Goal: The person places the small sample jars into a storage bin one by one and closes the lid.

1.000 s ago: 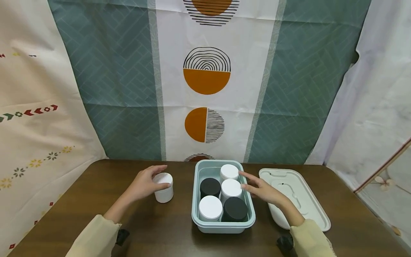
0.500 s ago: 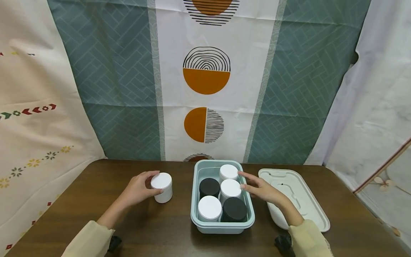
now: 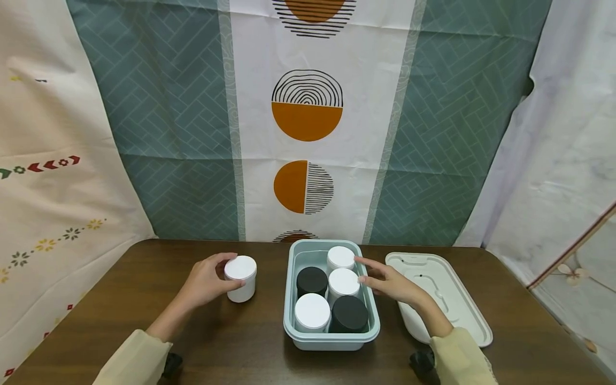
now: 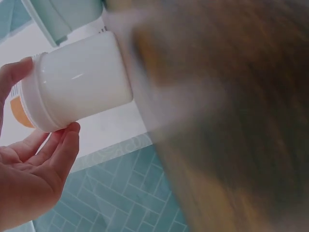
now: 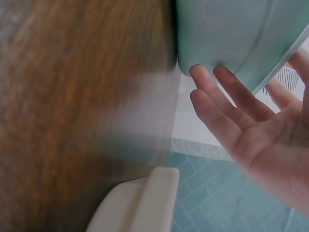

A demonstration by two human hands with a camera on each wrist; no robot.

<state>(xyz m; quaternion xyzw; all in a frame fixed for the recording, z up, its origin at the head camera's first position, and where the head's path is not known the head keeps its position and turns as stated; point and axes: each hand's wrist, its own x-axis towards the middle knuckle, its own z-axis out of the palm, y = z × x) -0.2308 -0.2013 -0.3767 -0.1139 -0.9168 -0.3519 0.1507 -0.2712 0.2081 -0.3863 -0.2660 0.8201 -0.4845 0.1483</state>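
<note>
A white jar with a white lid (image 3: 241,279) stands upright on the left part of the brown table. My left hand (image 3: 204,280) holds it by the lid, thumb on the near side and fingertips on the far side; the left wrist view shows the same pinch on the jar (image 4: 84,79). To the right is a pale blue-green bin (image 3: 332,343) containing several jars, some with white lids (image 3: 313,312), others with black lids (image 3: 350,313). My right hand (image 3: 392,286) reaches over the bin's right rim, fingers extended close to two white lids.
A pale bin lid (image 3: 445,291) lies on the table (image 3: 231,347) to the right, partly behind my right forearm. Patterned cloth (image 3: 183,133) hangs behind the table's back edge, and more cloth hangs at both sides.
My left hand has drawn back leftward around the jar, its thumb and fingertips now less far across the lid. The jar has shifted slightly left. My right hand has stayed at the bin.
</note>
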